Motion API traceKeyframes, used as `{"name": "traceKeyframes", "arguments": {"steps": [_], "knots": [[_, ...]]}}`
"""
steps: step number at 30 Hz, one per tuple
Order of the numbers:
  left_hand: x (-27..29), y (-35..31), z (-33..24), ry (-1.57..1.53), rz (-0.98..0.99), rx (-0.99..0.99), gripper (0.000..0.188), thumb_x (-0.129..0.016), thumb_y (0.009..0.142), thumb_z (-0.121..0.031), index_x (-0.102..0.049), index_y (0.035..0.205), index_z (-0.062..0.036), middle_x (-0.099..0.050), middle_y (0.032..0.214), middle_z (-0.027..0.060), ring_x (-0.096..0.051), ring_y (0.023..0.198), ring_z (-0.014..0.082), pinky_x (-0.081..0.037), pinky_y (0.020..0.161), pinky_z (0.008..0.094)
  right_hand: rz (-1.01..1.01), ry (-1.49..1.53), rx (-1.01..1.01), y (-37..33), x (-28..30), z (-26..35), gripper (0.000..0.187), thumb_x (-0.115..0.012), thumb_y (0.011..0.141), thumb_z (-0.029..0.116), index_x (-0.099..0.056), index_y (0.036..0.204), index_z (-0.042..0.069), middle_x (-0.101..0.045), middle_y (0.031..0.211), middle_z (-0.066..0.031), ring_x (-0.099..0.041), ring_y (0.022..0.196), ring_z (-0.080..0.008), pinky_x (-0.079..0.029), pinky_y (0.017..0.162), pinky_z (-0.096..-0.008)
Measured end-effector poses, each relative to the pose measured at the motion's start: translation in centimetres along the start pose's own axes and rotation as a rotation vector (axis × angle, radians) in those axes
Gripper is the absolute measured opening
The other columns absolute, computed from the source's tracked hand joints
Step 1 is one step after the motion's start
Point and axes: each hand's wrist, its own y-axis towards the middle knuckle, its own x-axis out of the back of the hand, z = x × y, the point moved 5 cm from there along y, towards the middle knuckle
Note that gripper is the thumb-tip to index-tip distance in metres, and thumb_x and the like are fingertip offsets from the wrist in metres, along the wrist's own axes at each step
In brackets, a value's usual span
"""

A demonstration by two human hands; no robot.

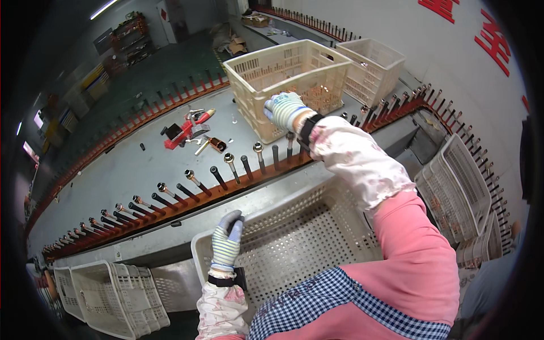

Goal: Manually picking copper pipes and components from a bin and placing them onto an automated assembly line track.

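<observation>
Right hand (285,109), gloved, fingers curled over the near rim of the cream perforated plastic crate (266,68) at the tabletop's (130,164) far edge; whether it pinches a part, cannot tell. Left hand (226,238) closed on the empty crate's (306,238) rim at the near edge. Crate judged light, stiff; rim gives best hold.

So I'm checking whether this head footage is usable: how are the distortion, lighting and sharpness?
Head view: strong fisheye, so the red rail of pegs bows and the corners go black; lighting is even and soft, with weak shadows on the grey table; the left hand and right hand look sharp, while the far shelves at upper left are dim and blurred.
</observation>
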Motion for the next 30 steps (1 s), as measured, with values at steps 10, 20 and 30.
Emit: {"name": "traceKeyframes", "arguments": {"steps": [10,20,30], "knots": [[0.8,2.2,-0.2,0.067,0.146,-0.003,0.03,-0.062,0.103,-0.009,-0.065,0.132,-0.0021,-0.07,0.119,0.008,-0.066,0.111,0.015,-0.052,0.096,0.028,-0.039,0.256,0.061,9.7,-7.9,0.6,0.059,-0.046,0.105,0.033,-0.036,0.16,0.015,-0.04,0.162,-0.0169,-0.037,0.151,-0.0341,-0.031,0.125,-0.042],[-0.6,0.1,-3.4,0.463,-0.011,-0.401,0.024,-0.063,0.096,-0.005,-0.07,0.12,-0.0029,-0.069,0.123,0.0151,-0.066,0.113,0.0271,-0.051,0.1,0.0365,-0.257,0.681,0.456,-16.5,-3.5,3.3,0.052,-0.056,0.103,0.041,-0.053,0.145,0.011,-0.058,0.141,-0.0195,-0.055,0.13,-0.0397,-0.041,0.112,-0.0487],[-0.3,0.0,-1.9,1.262,-0.087,-0.468,0.049,-0.081,0.076,-0.034,-0.072,0.12,-0.0159,-0.07,0.11,0.0111,-0.061,0.113,0.0356,-0.025,0.12,0.0609,0.12,0.515,-0.487,-28.9,-12.6,-6.5,0.068,-0.058,0.1,0.029,-0.03,0.161,0.017,-0.033,0.162,-0.0258,-0.054,0.135,-0.0439,-0.046,0.112,-0.0506]]}}
